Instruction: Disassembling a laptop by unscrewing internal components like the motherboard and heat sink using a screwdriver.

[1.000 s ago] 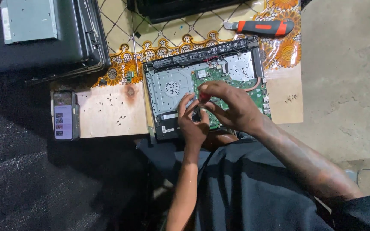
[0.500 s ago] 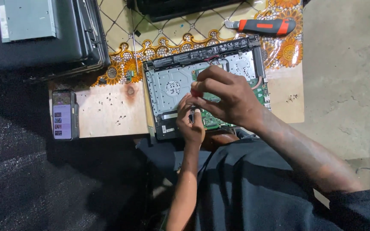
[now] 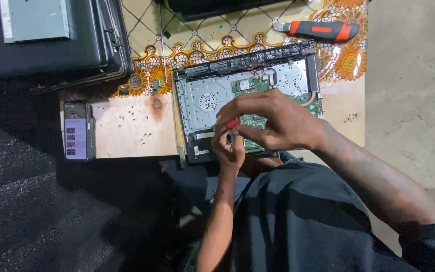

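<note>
Opened laptop (image 3: 212, 98) sits bottom-cover-off at centre, 12 o'clock from the person's lap, metal shield and green board exposed. It lies half on a pale wooden board (image 3: 127, 126) with a burn mark and scattered small screws, half on a patterned cloth (image 3: 197, 38) with orange flowers.

Right hand (image 3: 273, 121) is over the green board, fingers closed around a small red-handled tool (image 3: 231, 123). Left hand (image 3: 227, 148) comes up from 6 o'clock, fingertips pinched at the same tool, touching the right hand; can't tell what else that grip has.

Smartphone (image 3: 78, 130), screen lit, lies at the board's 9 o'clock edge. Orange-and-black utility knife (image 3: 323, 30) at 1 o'clock on the cloth, well apart from the hands. Dark closed laptop (image 3: 51, 40) with a grey drive on top at 10 o'clock. Bare concrete floor (image 3: 409, 90) at 3 o'clock; dark fabric at 8 o'clock.
</note>
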